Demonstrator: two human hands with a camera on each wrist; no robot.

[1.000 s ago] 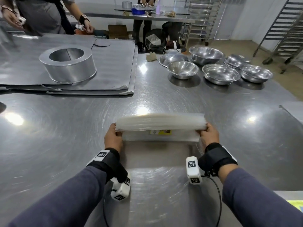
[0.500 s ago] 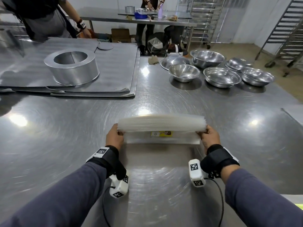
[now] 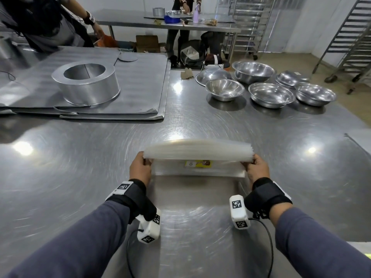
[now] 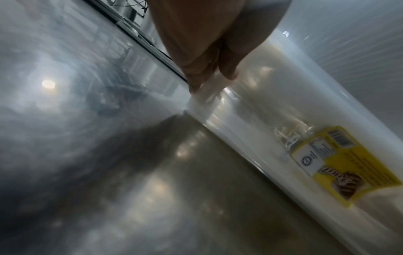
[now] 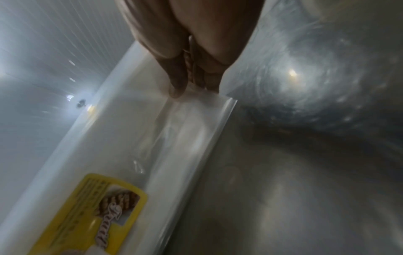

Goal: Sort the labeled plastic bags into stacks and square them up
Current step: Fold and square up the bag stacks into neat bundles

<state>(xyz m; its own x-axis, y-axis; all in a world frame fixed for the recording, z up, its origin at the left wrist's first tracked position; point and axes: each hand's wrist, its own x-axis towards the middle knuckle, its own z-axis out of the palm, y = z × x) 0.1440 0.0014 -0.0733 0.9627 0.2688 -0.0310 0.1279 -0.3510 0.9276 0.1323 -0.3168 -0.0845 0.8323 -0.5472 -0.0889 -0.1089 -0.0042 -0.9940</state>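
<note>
Since a second ago the stack of plastic bags [image 3: 197, 157] has kept its place between the hands, stood on its long lower edge on the table [image 3: 80, 157], while the yellow label [image 3: 198, 163] on its near face now shows in full below the fanned upper edges. Left hand [image 3: 140, 169] pinches the stack's left end, thumb on the near face and fingers curled behind; right hand [image 3: 258, 169] pinches the right end the same way. In the left wrist view the fingertips [image 4: 197, 81] close on the corner of the bags just above the table, and the right wrist view shows the same at the other corner [image 5: 196, 81].

Upper edges of the bags are splayed and uneven toward the right; the lower edge meets the table in a straight line.

Bare steel lies open all round the stack, at 3, 6 and 9 o'clock. At 10 o'clock, well apart, a metal ring [image 3: 86, 83] sits on a pile of grey sheets [image 3: 140, 93] whose near edge runs across the table. At 1 to 2 o'clock, well apart, stands a cluster of steel bowls [image 3: 224, 89]. A flat sheet edge [image 3: 359, 140] lies at 3 o'clock by the table's rim. Beyond the far edge a person [image 3: 50, 21] leans over at 11 o'clock, and racks [image 3: 353, 37] stand at 2 o'clock.
</note>
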